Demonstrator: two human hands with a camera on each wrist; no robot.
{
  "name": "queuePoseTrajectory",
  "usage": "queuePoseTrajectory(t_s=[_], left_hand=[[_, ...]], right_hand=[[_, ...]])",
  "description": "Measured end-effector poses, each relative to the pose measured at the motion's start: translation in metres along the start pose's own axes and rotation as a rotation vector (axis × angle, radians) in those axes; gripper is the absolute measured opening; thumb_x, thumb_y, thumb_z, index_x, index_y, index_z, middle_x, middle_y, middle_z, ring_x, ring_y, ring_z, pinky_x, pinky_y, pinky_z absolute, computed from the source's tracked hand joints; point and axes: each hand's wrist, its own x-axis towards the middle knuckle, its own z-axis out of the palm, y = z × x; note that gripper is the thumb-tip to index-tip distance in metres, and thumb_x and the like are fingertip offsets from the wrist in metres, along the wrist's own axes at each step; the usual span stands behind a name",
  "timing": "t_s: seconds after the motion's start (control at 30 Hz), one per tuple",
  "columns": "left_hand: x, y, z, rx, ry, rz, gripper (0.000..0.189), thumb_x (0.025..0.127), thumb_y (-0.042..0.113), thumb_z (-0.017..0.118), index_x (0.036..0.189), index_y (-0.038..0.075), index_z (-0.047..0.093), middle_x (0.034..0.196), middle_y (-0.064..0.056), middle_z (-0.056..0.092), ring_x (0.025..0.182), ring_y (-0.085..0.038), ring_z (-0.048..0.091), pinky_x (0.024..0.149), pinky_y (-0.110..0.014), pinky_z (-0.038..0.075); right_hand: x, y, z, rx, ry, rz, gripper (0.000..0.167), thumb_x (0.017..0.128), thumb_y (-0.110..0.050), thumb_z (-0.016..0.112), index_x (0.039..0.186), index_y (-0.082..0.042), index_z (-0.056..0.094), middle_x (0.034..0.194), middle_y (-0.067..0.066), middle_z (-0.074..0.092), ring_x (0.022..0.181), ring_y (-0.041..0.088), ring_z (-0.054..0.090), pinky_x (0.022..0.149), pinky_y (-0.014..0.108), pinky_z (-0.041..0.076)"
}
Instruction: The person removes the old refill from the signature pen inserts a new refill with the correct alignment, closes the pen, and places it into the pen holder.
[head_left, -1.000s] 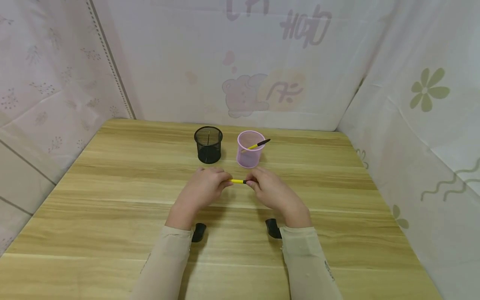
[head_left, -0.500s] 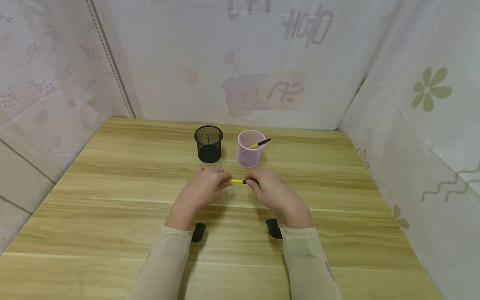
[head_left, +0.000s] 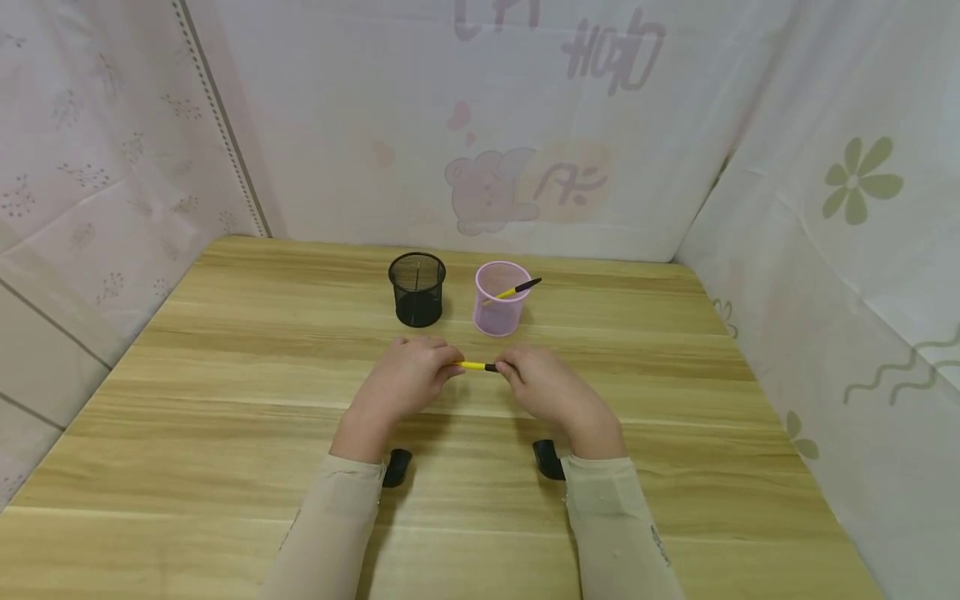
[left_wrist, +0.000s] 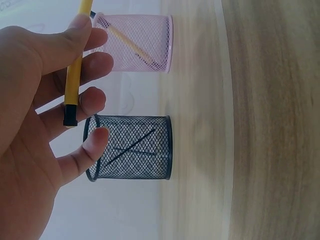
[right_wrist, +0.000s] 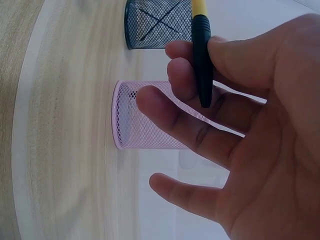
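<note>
A yellow pen with a black grip (head_left: 474,366) is held level between both hands above the table. The left hand (head_left: 408,375) pinches its yellow barrel between thumb and fingers; in the left wrist view the barrel (left_wrist: 73,82) ends in a black cap near the little fingers. At the other end the right hand (head_left: 543,383) pinches the black grip section (right_wrist: 202,60), whose tapered tip points toward the palm. Just beyond the hands stand a black mesh pen holder (head_left: 418,312) and a pink mesh pen holder (head_left: 498,321). Another yellow and black pen (head_left: 525,285) leans inside the pink one.
The wood-grain table (head_left: 225,350) spreads around both forearms. Black curved pieces (head_left: 397,468) show beside each wrist. Printed white cloth (head_left: 337,150) hangs behind the table and along both sides.
The right hand has drawn slightly to the right and toward the body, showing more of the pen's black part. The left hand and both pen holders stay about where they were.
</note>
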Motion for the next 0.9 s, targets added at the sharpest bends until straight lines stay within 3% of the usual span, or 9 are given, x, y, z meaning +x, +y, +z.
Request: queuePoseTrajectory(t_s=[0.67, 0.9], left_hand=[[-0.0011, -0.0010, 0.0012, -0.008, -0.003, 0.000, 0.015, 0.103, 0.029, 0.072, 0.111, 0.020, 0.081, 0.103, 0.006, 0.078, 0.093, -0.015, 0.074, 0.094, -0.052, 0.055], [-0.0012, -0.0018, 0.0033, -0.006, 0.001, 0.004, 0.015, 0.102, 0.029, 0.073, 0.110, 0.020, 0.081, 0.103, 0.006, 0.079, 0.092, -0.015, 0.075, 0.094, -0.052, 0.055]], right_hand=[[-0.0020, -0.0006, -0.0004, 0.038, 0.017, 0.017, 0.010, 0.106, -0.018, 0.067, 0.114, -0.011, 0.068, 0.104, 0.000, 0.069, 0.089, 0.016, 0.060, 0.084, 0.037, 0.054], [-0.0009, 0.0001, 0.0011, 0.026, 0.032, 0.009, 0.014, 0.104, -0.020, 0.070, 0.115, -0.011, 0.067, 0.104, 0.002, 0.068, 0.091, 0.017, 0.061, 0.086, 0.039, 0.055]])
